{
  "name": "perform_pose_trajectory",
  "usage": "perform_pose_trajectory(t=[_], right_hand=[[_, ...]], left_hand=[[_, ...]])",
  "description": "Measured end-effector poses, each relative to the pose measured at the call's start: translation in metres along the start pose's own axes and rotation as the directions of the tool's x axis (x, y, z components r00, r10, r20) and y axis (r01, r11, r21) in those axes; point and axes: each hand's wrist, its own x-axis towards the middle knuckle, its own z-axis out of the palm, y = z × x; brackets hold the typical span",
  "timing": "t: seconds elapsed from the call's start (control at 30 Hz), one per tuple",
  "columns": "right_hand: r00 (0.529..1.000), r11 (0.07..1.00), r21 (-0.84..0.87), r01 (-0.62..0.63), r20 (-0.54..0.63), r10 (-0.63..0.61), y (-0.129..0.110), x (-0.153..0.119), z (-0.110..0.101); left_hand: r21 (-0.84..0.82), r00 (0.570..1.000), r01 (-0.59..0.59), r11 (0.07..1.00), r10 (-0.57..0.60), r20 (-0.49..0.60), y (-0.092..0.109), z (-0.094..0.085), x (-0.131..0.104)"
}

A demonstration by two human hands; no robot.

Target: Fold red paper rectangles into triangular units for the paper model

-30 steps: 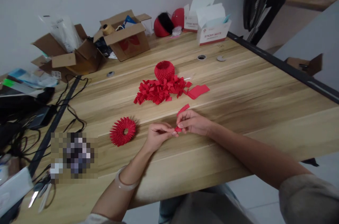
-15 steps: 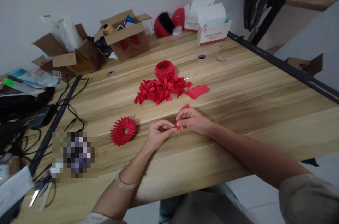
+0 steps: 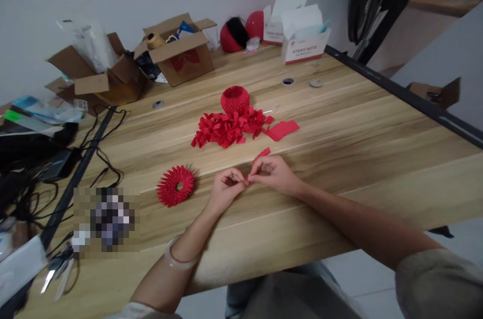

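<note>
My left hand and my right hand meet over the table, pinching one small piece of red paper between their fingertips. Most of that piece is hidden by the fingers. Just beyond my right hand lies a strip of red folded paper, partly covered by it. To the left of my left hand rests a spiky red paper ring with a hole in its middle. Farther back are a heap of red folded paper pieces, a round red paper bowl and flat red paper sheets.
Two open cardboard boxes stand along the wall, with white sticky-note boxes at the back right. Black cables and scissors lie on the left. A dark rail runs along the right edge.
My right hand's fingers have shifted slightly left and curled into a tighter pinch at the small red paper. My left hand has barely moved, and the other paper pieces stay put.
</note>
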Motion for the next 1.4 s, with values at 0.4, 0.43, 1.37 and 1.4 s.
perform_pose_trajectory(t=[0.4,0.43,1.37,1.4], right_hand=[[0.970,0.949,-0.206,0.237,0.101,-0.220,0.001,0.003,-0.006],[0.965,0.940,-0.225,0.258,0.099,-0.241,0.001,0.003,-0.006],[0.952,0.868,-0.468,0.168,-0.152,-0.266,0.007,0.007,-0.013],[0.930,0.796,-0.578,0.177,-0.168,-0.328,0.006,0.008,-0.016]], left_hand=[[0.074,0.984,-0.087,0.993,0.097,-0.149,0.000,0.001,-0.001],[0.063,0.985,-0.086,0.994,0.095,-0.147,-0.001,0.001,-0.001],[0.039,0.978,-0.080,0.996,0.086,-0.192,-0.005,-0.002,0.002],[0.022,0.970,-0.079,0.997,0.082,-0.228,-0.006,-0.002,0.003]])
